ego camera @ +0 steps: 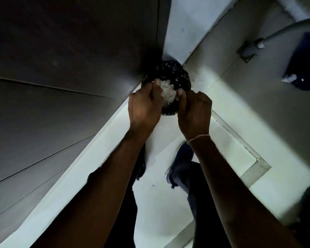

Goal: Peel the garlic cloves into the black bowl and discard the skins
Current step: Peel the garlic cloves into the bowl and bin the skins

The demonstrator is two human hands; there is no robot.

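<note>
**Skins going into the bin: the last step, by the look of it**

The pale, papery heap of garlic skins (166,93) sits at the centre of the frame, bunched between my 2 hands and held right over the round bin lined with a shiny black plastic bag (179,72), which stands on the floor in the corner just above them. My left hand (144,108) curls its fingers round the left side of the heap; my right hand (194,113) pinches the right side, thumb on top. I judge the peeling done and the discarding under way: the skins are over the bin but not yet let go. I cannot see the black bowl or any peeled cloves here, so I cannot confirm that part.

Counted: 1 heap of skins, 1 lined bin, 2 hands. Lower down stands 1 dark blue shoe (181,161) on the pale tiled floor (222,97), with a grey cabinet front (61,51) filling the left and 1 dark blue container (304,59) at the upper right.
</note>
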